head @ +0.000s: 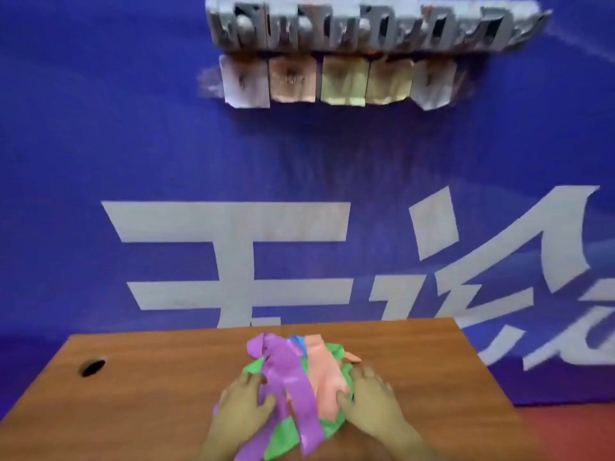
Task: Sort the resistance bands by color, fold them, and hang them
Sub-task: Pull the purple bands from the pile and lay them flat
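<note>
Bands: a tangled heap [299, 387] of purple, green, salmon and a sliver of blue, at 6 o'clock on the wooden surface [149, 394].
Left hand [243, 405]: laid flat on the heap's 9 o'clock side, fingers spread, gripping nothing.
Right hand [371, 399]: flat on the 3 o'clock side, fingers loosely spread, pressing salmon and green, nothing pinched.
Handling: probably thin, light, limp and stretchy, a bit slick; layers will likely drag each other.
Hold: pinch the purple band [289, 380] on top near one free end.
Rack [372, 26]: at 12 o'clock on the blue wall, well apart, blurred.
</note>
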Available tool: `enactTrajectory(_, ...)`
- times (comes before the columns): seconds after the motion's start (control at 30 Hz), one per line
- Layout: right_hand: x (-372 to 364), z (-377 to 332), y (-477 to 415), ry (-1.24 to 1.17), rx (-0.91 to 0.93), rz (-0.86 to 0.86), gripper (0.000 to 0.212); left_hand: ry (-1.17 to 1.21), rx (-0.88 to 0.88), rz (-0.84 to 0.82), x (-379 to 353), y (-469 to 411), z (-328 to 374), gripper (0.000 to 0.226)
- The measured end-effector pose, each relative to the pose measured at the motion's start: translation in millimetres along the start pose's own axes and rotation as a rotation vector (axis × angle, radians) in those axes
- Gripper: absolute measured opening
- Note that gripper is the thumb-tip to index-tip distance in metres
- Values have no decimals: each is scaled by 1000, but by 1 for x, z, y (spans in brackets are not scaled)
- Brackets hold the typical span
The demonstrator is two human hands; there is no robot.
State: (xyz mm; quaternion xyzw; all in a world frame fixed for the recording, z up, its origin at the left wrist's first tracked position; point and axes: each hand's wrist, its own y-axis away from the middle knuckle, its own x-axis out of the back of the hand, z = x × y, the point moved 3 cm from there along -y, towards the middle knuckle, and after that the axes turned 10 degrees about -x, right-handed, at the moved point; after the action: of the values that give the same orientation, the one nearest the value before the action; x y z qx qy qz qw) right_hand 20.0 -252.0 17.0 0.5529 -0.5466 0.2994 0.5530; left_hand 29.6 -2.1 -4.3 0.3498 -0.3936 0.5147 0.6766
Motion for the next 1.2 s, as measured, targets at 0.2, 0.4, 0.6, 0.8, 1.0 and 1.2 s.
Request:
enactTrajectory(0.2,-52,-24,-48,-41,112,66,52,86,-82,137,-44,-47,-23,78)
enactTrajectory(0.4,-113,-52,-74,-103,150,109,51,147,-130,172,-84,-64,-41,85)
enactTrajectory(0.6,-142,-53,-85,-398,99,153,33,99,-175,226,-108,-59,-54,74)
enactTrajectory(0.8,-101,-51,-62,-439,182,377,21,155,-154,269,-91,-42,-53,42)
enactTrajectory(1.0,-30,-68,-15,-490,351,461,21,383,-202,454,-32,-4,-26,10)
enactTrajectory(1.2,16,-77,50,-517,470,442,12,1019,-110,285,-1,37,22,24)
